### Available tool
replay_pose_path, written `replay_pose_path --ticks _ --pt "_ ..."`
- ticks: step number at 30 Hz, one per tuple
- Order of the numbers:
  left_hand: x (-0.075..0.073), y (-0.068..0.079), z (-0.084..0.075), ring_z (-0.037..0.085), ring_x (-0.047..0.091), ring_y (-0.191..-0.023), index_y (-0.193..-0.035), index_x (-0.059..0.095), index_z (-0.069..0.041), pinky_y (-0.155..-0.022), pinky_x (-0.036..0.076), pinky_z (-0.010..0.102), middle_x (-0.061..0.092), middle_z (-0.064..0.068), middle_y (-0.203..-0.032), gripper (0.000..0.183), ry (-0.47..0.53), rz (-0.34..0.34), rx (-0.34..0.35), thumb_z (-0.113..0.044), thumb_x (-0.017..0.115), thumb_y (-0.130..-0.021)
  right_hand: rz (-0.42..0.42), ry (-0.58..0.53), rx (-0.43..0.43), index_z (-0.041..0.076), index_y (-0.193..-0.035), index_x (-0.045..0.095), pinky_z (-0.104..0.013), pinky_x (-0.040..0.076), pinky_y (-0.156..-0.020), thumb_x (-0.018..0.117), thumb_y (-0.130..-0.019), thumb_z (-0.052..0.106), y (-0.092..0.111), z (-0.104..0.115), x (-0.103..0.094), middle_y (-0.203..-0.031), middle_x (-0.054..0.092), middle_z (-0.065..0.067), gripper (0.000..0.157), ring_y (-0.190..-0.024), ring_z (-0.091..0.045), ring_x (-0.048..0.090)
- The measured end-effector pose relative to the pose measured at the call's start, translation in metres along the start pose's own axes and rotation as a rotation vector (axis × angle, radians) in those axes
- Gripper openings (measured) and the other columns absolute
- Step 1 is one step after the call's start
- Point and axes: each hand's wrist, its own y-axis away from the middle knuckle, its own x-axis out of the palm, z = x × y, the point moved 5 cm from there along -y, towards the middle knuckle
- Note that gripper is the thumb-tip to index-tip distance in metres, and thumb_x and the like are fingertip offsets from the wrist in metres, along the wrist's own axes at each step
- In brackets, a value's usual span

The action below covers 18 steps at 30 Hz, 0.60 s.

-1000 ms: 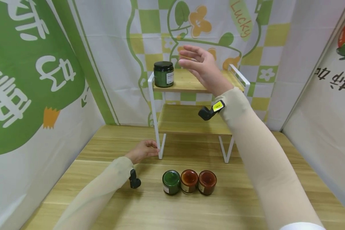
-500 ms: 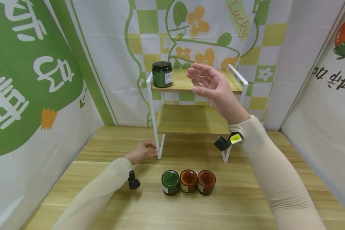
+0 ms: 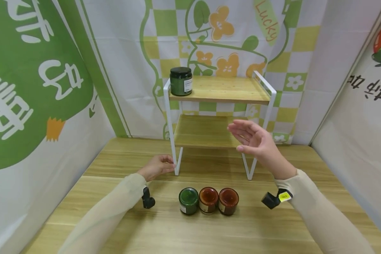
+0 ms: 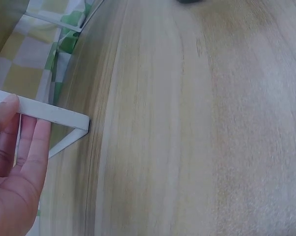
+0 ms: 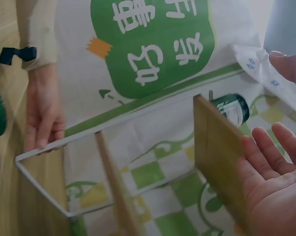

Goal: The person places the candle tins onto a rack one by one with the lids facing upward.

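My left hand (image 3: 158, 167) pinches the front left leg of a two-tier shelf (image 3: 220, 98); the left wrist view has the thumb on one side of the white metal leg (image 4: 54, 114) and fingertips on the other. My right hand (image 3: 257, 143) is held in the air before the shelf's right side, fingers loosely bent, with nothing in it. A green glass jar (image 3: 181, 82) with a black lid stands at the left end of the upper board. On the table in front are another green jar (image 3: 188, 201) and two amber jars (image 3: 208, 200), side by side, their glass bases facing up.
The shelf stands on a wooden table (image 3: 146, 225). Printed cloth (image 3: 124, 70) hangs behind and at both sides. The lower board (image 3: 206, 130) of the shelf is bare wood, partly covered by my right hand in the head view.
My right hand has come down and to the right, from beside the jar on the upper board to in front of the lower board. My left hand stays at the leg.
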Motion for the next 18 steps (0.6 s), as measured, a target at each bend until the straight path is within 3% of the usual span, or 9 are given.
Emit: replay_pose_path --ticks 8,18 --pt "0.001 0.0 -0.002 0.017 0.061 -0.093 -0.104 0.052 -0.001 -0.097 0.053 0.039 0.053 0.005 -0.1 0.013 -0.006 0.004 0.001 0.001 0.06 -0.093 -0.006 -0.069 0.061 -0.004 -0.138 0.041 -0.027 0.04 -0.109 0.057 -0.087 -0.016 0.045 -0.036 -0.016 -0.135 0.054 -0.007 0.055 -0.128 -0.017 0.052" --pt "0.002 0.001 -0.003 0.02 0.061 -0.097 -0.104 0.052 0.0 -0.099 0.052 0.038 0.052 0.006 -0.101 0.013 -0.001 0.007 0.002 0.003 0.058 -0.094 0.045 -0.083 0.135 -0.008 -0.14 0.036 -0.026 0.039 -0.11 0.054 -0.09 -0.015 0.084 -0.072 -0.015 -0.138 0.052 -0.008 0.053 -0.13 -0.016 0.049"
